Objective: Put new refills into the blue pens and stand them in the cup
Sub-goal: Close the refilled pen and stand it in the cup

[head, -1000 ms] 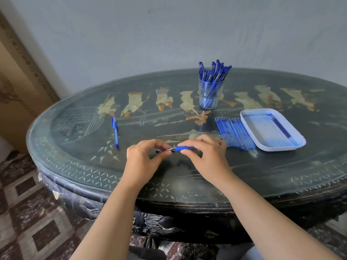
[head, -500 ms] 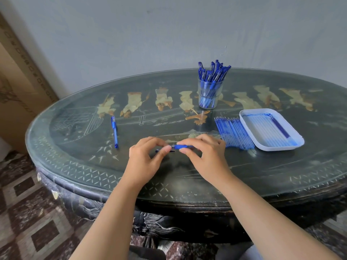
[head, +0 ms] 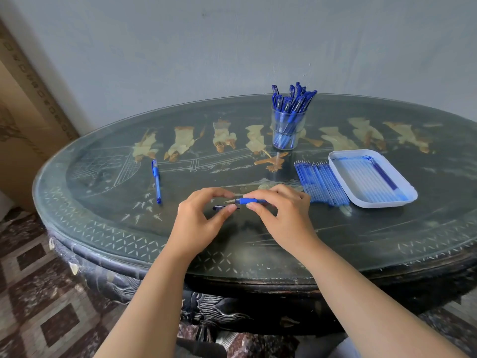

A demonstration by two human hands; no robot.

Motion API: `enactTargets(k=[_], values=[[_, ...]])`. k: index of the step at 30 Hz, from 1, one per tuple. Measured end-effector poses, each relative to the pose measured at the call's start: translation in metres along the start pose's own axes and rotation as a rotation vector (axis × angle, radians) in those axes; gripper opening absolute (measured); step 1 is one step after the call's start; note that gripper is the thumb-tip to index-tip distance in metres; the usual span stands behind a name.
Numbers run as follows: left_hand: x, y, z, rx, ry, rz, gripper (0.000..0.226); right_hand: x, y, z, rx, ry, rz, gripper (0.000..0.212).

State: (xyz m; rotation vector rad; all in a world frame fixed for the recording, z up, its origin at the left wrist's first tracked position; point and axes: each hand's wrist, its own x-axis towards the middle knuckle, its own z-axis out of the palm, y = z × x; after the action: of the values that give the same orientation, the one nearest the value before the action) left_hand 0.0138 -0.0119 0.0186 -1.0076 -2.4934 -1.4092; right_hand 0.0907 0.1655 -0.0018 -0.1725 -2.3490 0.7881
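**STATUS: ONE PEN IN WORK, ONE WAITING, CUP WELL STOCKED**

**Pen in work.** The pen in work (head: 249, 201) is held level just above the table (head: 361, 241), near its front edge, with the writing tip pointing to the person's left. The right hand (head: 281, 218) pinches the barrel between thumb and fingertips. The left hand (head: 198, 223) is curled at the tip end, with index finger and thumb reaching toward the tip. Whether it pinches anything cannot be told. A short dark piece (head: 220, 208) shows just below the tip, at the left thumb. It may be the cap, or only a reflection in the glass top.

**Done.** The cup (head: 287, 133) stands well behind the hands. It holds a dense bunch of standing pens (head: 294, 102), clip ends up.

**Left.**
- The pen in work is not yet in the cup. It is judged to be at closing or capping.
- A loose pen (head: 156, 182) lies flat, well to the left of the hands. Nothing shows whether it has been refilled.
- A row of refills (head: 321, 183) lies side by side to the right of the hands, just beside the tray (head: 382, 204). There are far more refills than pens left outside the cup.
- The tray holds pale tubes and one darker one. These are probably spent refills.

**Assessment.** The task is judged to be in its late part.
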Motion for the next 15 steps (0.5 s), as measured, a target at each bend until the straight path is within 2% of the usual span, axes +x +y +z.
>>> enactTargets(k=[2,6,11,15], values=[[0.000,0.001,0.000,0.008,0.026,0.004,0.017,0.000,0.000,0.000,-0.001,-0.006,0.000,0.019],[-0.001,0.005,-0.002,-0.036,-0.028,-0.066,0.035,0.001,-0.001,0.000,0.003,-0.001,0.003,0.018],[-0.001,0.009,-0.003,-0.059,0.020,-0.091,0.003,0.001,-0.002,0.000,0.002,0.006,0.005,0.019],[-0.001,0.013,-0.005,-0.108,0.002,-0.138,0.011,0.001,-0.002,-0.001,-0.005,-0.011,0.004,0.017]])
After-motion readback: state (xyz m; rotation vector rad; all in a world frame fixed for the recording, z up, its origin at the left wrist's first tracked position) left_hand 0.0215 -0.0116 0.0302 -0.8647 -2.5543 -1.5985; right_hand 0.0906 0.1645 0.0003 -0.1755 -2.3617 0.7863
